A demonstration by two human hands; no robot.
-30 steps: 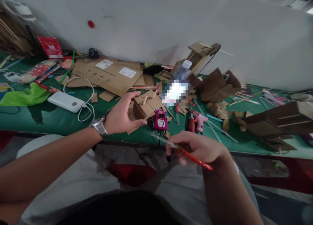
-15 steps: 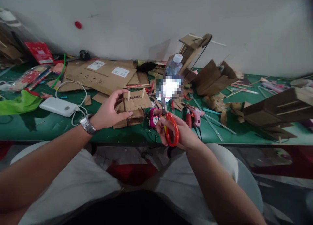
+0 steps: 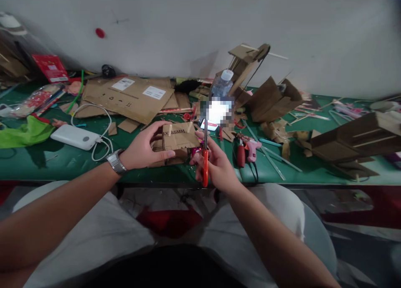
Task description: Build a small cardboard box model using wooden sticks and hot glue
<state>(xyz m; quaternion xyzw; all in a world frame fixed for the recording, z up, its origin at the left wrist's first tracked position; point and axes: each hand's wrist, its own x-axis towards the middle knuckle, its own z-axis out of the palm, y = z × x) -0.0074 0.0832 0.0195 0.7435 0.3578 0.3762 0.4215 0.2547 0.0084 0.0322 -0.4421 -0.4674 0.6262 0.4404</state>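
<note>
My left hand [image 3: 145, 148] grips the left side of a small cardboard box [image 3: 180, 137], its thumb on the front edge. Two short wooden pegs stick up from the box's printed top. In my right hand [image 3: 219, 165] is a pair of scissors [image 3: 205, 167] with orange handles, turned edge-on with the blades pointing up. The fingertips of that hand are close to the box's right side; whether they touch it I cannot tell. Behind these fingers a magenta object [image 3: 196, 150] is mostly hidden.
A pink glue gun [image 3: 251, 149] lies right of my right hand. Behind are a lit phone [image 3: 216, 114], a water bottle [image 3: 221, 85] and a tall cardboard structure [image 3: 246, 66]. A white power bank [image 3: 75, 136] with a cable and a large cardboard sheet [image 3: 125, 96] lie left.
My right hand has moved left towards the box, and the scissors have turned from showing their handle loops to edge-on. The box has shifted slightly right and tilted in my left hand.
</note>
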